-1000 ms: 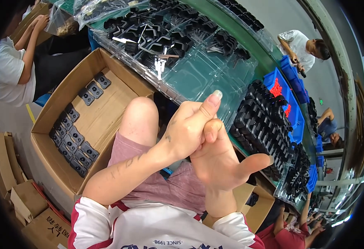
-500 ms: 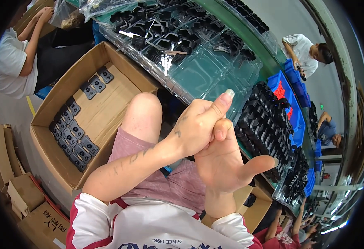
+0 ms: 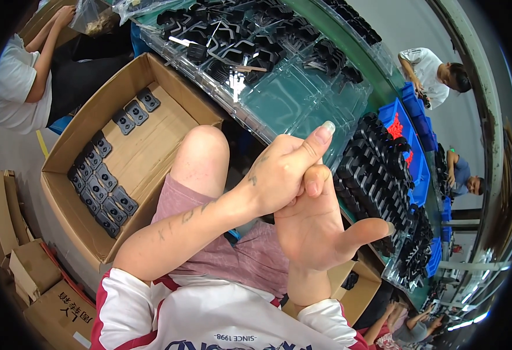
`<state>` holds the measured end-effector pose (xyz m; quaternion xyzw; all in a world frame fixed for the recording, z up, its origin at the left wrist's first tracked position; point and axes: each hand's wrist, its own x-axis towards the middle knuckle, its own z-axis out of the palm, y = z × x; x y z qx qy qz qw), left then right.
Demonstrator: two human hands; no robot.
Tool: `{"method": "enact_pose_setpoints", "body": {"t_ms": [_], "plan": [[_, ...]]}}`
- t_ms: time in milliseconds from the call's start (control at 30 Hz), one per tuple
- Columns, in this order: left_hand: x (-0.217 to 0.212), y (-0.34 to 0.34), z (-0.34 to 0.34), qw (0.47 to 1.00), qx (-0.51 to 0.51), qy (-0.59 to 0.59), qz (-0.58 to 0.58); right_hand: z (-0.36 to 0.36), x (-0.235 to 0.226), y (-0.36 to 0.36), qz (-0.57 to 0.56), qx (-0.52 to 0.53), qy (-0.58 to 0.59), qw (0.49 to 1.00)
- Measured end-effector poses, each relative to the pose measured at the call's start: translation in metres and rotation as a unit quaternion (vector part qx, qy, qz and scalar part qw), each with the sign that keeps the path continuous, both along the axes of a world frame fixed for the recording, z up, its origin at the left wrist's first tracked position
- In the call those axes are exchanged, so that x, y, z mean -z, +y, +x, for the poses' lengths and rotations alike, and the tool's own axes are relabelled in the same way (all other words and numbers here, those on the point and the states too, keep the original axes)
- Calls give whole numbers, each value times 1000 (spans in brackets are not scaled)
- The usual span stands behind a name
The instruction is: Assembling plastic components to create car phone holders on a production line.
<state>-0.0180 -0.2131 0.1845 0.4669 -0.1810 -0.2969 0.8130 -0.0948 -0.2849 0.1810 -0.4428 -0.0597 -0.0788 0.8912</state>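
Note:
My left hand [image 3: 279, 174] is closed around the fingers of my right hand [image 3: 313, 228], in front of my body above my lap. Its thumb points up and away. The palm of my right hand faces up, with the thumb stretched out to the right; most of its fingers are hidden in the left hand's grip. I see no part or tool in either hand. Beyond the hands lies a clear plastic tray [image 3: 279, 111] on the green bench. To their right are stacked black plastic parts [image 3: 367, 166].
A cardboard box [image 3: 151, 125] on the left holds several black square-ish parts [image 3: 105, 178]. Black parts with metal arms [image 3: 238, 44] cover the far bench. Blue bins [image 3: 419, 169] with red pieces stand at right. Co-workers sit at left [image 3: 19, 87] and across the bench [image 3: 425, 73].
My hands keep the same clasp and have barely shifted. The view has moved slightly. At the lower right, people in the background have changed position.

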Motion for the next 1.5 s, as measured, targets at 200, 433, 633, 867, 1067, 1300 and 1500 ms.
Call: {"method": "enact_pose_setpoints", "body": {"t_ms": [200,433,633,867,1067,1300,1500], "plan": [[-2,0,1,1000,15,-5,-3,0,-3,6,6,22,10,1000],[-5,-1,-2,999,29,42,-16,1,4,-16,-25,0,-19,1000],[-5,6,-1,992,83,95,19,6,-1,-20,38,-83,-51,994],[-4,0,-3,995,55,77,-30,6,-1,-18,25,-84,-55,995],[7,-6,-3,993,57,84,-62,2,-7,-6,30,-18,-25,999],[3,-2,-2,992,86,87,-42,3,-4,-14,25,-64,-54,996],[9,-5,-2,991,88,86,-47,-2,-5,-7,-9,-11,-27,1000]]}}
